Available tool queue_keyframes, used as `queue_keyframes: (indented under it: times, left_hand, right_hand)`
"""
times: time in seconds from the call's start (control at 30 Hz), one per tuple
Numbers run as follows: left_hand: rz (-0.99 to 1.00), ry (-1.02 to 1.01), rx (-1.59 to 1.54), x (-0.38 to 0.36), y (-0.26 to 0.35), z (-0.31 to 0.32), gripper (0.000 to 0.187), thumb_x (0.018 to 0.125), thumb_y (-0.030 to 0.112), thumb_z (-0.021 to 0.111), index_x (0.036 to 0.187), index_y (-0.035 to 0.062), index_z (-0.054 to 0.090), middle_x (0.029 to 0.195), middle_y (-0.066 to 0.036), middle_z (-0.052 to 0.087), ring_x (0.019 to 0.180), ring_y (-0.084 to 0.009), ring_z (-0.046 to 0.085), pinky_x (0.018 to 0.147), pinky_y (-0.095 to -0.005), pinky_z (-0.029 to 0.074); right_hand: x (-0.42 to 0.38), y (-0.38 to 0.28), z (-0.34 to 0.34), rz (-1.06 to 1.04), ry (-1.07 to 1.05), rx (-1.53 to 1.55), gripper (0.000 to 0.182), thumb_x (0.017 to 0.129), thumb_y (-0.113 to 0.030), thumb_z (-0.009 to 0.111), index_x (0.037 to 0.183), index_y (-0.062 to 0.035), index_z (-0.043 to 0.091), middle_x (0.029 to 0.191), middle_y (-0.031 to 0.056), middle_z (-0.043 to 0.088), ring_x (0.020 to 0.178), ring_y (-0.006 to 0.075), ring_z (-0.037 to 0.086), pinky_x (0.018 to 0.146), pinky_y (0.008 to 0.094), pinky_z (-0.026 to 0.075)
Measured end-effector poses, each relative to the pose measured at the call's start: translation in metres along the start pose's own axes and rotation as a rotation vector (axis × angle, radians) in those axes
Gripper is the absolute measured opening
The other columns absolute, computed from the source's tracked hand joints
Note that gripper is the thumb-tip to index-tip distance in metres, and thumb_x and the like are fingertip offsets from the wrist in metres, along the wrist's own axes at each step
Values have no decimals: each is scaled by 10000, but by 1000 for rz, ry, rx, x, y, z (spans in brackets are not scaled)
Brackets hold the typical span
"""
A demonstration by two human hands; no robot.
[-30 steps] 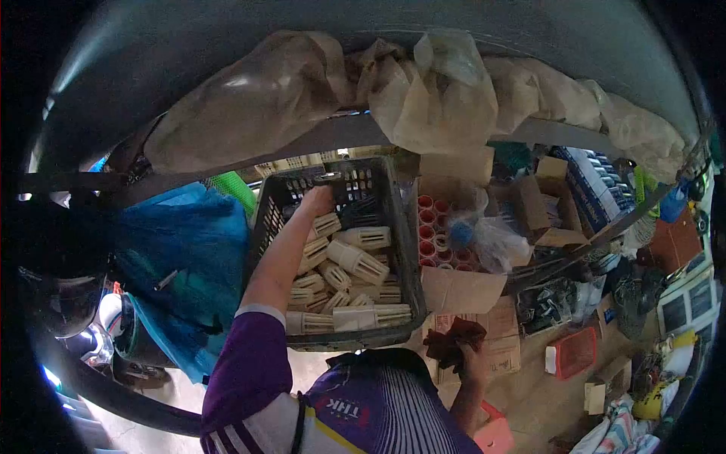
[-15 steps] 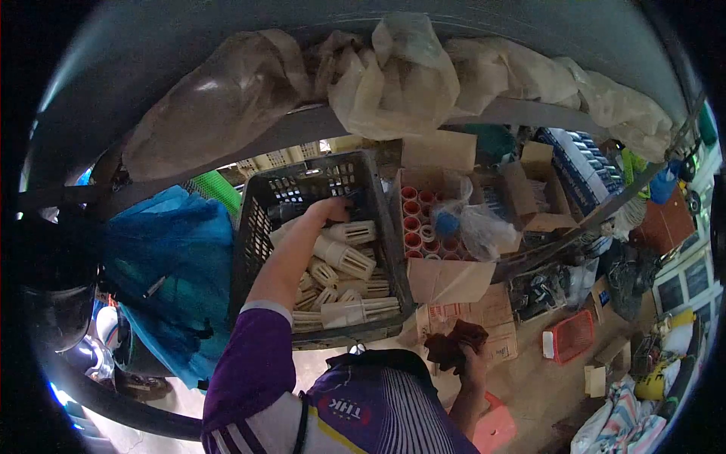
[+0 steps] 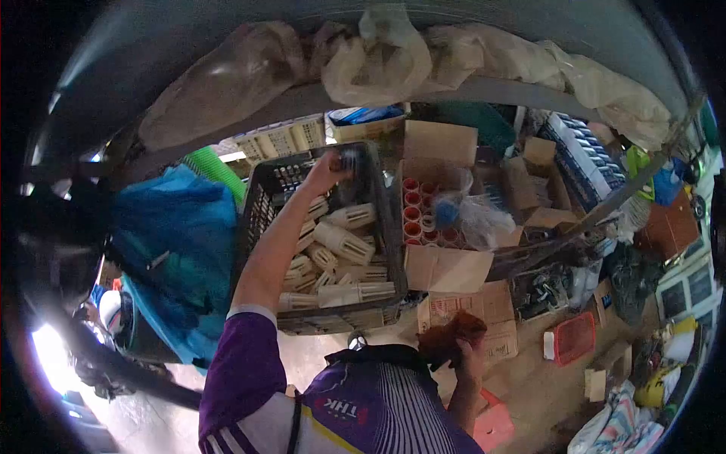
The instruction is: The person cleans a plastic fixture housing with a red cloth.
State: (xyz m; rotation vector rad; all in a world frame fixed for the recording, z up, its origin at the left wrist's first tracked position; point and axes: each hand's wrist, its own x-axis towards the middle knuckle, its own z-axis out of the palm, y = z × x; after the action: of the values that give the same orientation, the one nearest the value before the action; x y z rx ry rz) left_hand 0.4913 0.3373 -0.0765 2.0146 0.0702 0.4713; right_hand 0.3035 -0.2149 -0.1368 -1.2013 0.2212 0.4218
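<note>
Your left hand point(image 3: 324, 168) is clenched round a dark slotted part point(image 3: 349, 161) lifted at the crate's point(image 3: 261, 204) far end — light, stiff plastic, best held round its body — while your right hand point(image 3: 470, 354) bunches a soft brown rag point(image 3: 451, 333).

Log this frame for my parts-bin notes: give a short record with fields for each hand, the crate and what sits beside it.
left hand: raised at the far end of the crate, gripping a dark part
right hand: low by the torso, holding a brown rag
black crate: holds slotted cream plastic pieces
beside crate: cardboard box with red-rimmed tubes
</note>
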Motion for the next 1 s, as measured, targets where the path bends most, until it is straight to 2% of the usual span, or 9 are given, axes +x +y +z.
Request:
queue_keyframes:
  times: [0.1, 0.23, 0.3, 0.4, 0.57, 0.67, 0.87, 0.97, 1.0]
  left_hand:
    - [-188, 190, -425, -15, 79, -12, 375, 834, 230, 708, 1105, 44, 529, 994, -124, 632, 916, -239, 620, 766, -431, 506]
    - [-83, 134, -1090, -48, 156, -10, 390, 847, 299, 674, 1111, 43, 543, 992, -146, 638, 883, -265, 641, 803, -445, 524]
    - [-108, 155, -1226, -84, 222, 2, 424, 880, 363, 616, 1115, 17, 545, 995, -156, 640, 868, -283, 649, 810, -434, 537]
    - [-120, 177, -1169, -126, 255, 12, 498, 916, 445, 509, 1111, -11, 548, 1008, -167, 638, 866, -282, 652, 804, -421, 544]
    - [-145, 143, -1127, -201, 279, 37, 575, 926, 531, 403, 1131, 14, 549, 998, -159, 632, 788, -277, 651, 696, -391, 555]
    - [-55, 54, -1316, -243, 285, 64, 603, 906, 578, 388, 1120, 38, 550, 968, -168, 627, 762, -290, 634, 677, -396, 528]
    - [-142, 24, -1515, -323, 286, 102, 606, 891, 600, 389, 1153, 72, 529, 908, -154, 550, 700, -264, 599, 632, -371, 510]
    - [-215, 90, -1549, -368, 295, 103, 621, 890, 598, 392, 1212, 79, 501, 907, -136, 548, 703, -248, 580, 632, -363, 495]
    - [-260, 131, -1546, -383, 298, 103, 628, 889, 603, 392, 1243, 94, 487, 886, -123, 538, 686, -230, 565, 614, -356, 488]
  right_hand:
    - [17, 12, -16, -30, -84, 210, 487, 788, -87, 619, 1231, -45, 420, 1099, 99, 534, 925, 213, 574, 730, 325, 521]
    - [31, 10, -10, -393, -130, -33, 404, 848, -103, 558, 1225, -31, 434, 1089, 106, 548, 903, 235, 590, 717, 344, 530]
    - [25, -9, 7, -427, -376, 110, 360, 876, -105, 529, 1217, -23, 449, 1085, 112, 561, 892, 240, 601, 718, 354, 531]
    - [8, -61, 34, -58, -686, 640, 323, 895, -95, 511, 1208, -17, 478, 1086, 110, 579, 874, 233, 613, 737, 349, 523]
    - [-7, -74, 51, -85, -194, -127, 369, 879, -48, 511, 1247, -43, 478, 1118, 83, 572, 887, 183, 595, 792, 289, 487]
    - [-16, -79, 61, -375, -435, -274, 363, 869, -45, 517, 1229, -50, 476, 1118, 71, 554, 946, 160, 567, 831, 267, 463]
    - [-45, -55, 49, -98, -560, 82, 275, 817, 66, 505, 1076, -20, 540, 1079, 65, 539, 994, 149, 544, 862, 256, 442]
    - [-69, -63, 64, -331, -759, -458, 262, 755, 107, 525, 984, -2, 592, 1055, 79, 537, 966, 158, 548, 851, 271, 454]
    - [-90, -76, 85, -731, -690, -703, 235, 698, 81, 575, 915, 12, 631, 1028, 98, 534, 923, 209, 576, 802, 311, 481]
